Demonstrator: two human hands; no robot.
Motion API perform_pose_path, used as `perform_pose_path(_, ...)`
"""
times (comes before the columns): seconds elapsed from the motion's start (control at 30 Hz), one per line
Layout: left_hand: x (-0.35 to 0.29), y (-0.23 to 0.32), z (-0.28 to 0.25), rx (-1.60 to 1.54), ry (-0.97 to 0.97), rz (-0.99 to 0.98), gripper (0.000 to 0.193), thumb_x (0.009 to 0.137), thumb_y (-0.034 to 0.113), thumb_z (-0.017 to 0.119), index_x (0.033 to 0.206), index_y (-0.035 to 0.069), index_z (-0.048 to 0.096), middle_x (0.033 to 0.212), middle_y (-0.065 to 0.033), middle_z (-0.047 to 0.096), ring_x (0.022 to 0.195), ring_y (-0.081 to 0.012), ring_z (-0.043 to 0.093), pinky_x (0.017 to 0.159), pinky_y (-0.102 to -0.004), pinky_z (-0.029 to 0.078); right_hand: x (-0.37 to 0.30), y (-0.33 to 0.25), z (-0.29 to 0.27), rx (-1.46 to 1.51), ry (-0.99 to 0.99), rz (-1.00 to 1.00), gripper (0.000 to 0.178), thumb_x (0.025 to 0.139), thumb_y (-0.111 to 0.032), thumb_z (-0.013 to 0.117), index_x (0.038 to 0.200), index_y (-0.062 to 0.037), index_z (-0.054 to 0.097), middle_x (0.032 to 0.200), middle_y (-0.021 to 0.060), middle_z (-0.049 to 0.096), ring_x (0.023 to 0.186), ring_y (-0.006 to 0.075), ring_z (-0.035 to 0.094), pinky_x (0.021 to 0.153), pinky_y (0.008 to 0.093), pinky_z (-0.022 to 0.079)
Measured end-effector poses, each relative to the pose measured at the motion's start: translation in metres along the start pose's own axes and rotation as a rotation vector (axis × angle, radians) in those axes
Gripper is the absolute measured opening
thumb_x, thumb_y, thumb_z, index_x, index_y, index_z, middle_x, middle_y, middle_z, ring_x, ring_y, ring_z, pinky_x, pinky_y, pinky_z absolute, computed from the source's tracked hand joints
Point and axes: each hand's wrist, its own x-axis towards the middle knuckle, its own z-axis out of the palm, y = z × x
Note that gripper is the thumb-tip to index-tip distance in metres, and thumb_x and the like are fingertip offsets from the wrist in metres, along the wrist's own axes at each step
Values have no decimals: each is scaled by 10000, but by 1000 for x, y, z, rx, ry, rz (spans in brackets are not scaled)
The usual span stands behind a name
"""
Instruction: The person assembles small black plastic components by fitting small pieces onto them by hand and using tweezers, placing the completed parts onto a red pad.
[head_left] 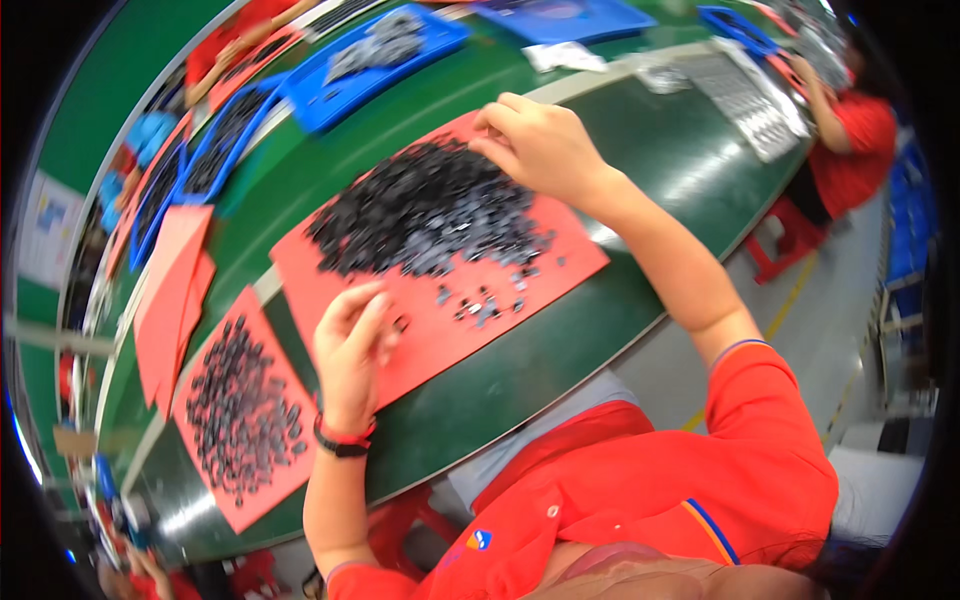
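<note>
A heap of small black and grey parts (420,205) is spread over a large red-pink mat (440,345), with a few loose ones near the mat's front edge. My right hand (545,145) hovers at the heap's far right edge, its fingers curled inward in a pinch. Whatever may lie between those fingertips is hidden. My left hand (350,335), with a dark band (343,442) at the wrist, is over the mat's left front part. Its fingers are bent together, and one small dark part (401,323) shows beside the fingertips. I cannot make out whether it is held.
Left of me, a smaller red-pink mat (280,495) carries many dark parts. Folded pink sheets (165,310) lie beyond it. Blue trays (310,105) with parts line the green table's (520,375) far side. Silvery trays (745,105) and a co-worker in red (860,135) are at right.
</note>
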Motion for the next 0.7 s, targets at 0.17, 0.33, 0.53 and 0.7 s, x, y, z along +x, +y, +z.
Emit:
perform_pose_path(0.17,-2,-1,-1,-122,-96,-93,163,858,88,601,987,-12,592,876,-92,650,614,-90,592,487,-170,418,-24,-82,-1,509,-61,-352,294,678,-209,752,909,-85,617,805,56,577,572,187,553,517,288,440)
perform_pose_path(0.33,-4,-6,1,-172,-216,-94,125,852,104,624,926,5,606,809,-64,639,626,-78,580,505,-171,414,-33,-93,8,480,-38,-464,263,648,-164,752,846,-72,605,781,46,585,591,191,562,524,287,434)
perform_pose_path(0.53,-2,-6,1,-87,-177,-22,126,834,140,658,878,32,610,762,-32,630,641,-60,578,505,-163,410,-37,-95,13,551,-37,-410,185,678,-75,727,813,-50,603,772,50,592,586,183,558,504,274,425)
perform_pose_path(0.7,-2,-7,-1,-29,-158,35,143,822,163,675,861,40,613,764,-23,630,645,-54,584,497,-159,413,-37,-102,8,933,-347,29,78,784,-32,663,814,-17,593,746,41,580,591,77,562,481,207,400)
